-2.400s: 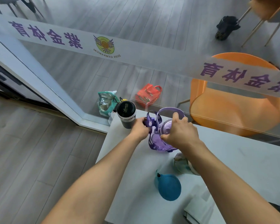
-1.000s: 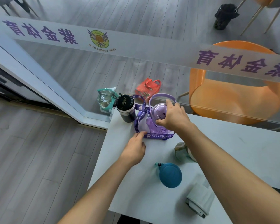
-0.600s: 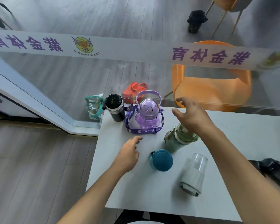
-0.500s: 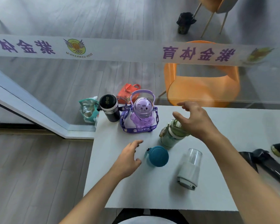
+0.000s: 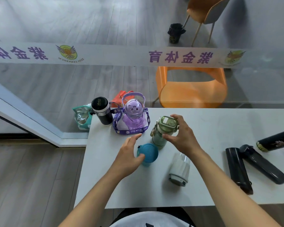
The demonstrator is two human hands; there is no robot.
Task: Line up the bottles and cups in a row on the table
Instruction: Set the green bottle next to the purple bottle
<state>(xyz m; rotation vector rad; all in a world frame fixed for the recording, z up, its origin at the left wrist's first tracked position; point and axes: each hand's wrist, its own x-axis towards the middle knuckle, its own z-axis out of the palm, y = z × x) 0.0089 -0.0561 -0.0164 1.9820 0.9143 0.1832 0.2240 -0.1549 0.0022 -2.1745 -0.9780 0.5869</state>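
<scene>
A black tumbler [image 5: 102, 113] and a purple cat-faced bottle [image 5: 132, 115] with a printed strap stand side by side at the table's far left edge. Right of them stands a green bottle [image 5: 164, 128]; my right hand [image 5: 182, 136] wraps round its upper part, thumb in front, fingers behind. A teal cup [image 5: 148, 154] stands nearer me; my left hand [image 5: 129, 154] is beside it with its thumb touching the lid and its fingers spread. A white and clear cup [image 5: 179, 169] lies tipped on the table by my right forearm.
The white table [image 5: 211, 125] butts against a glass wall with a printed band. On its right lie two black bottles [image 5: 238, 169] [image 5: 262, 163] and a dark tube [image 5: 275, 140]. Behind the glass are an orange chair [image 5: 192, 89] and bags [image 5: 82, 116] on the floor.
My right hand left the purple bottle and moved right to close round the green bottle. My left hand came back toward me and reached the teal cup. The view shifted right.
</scene>
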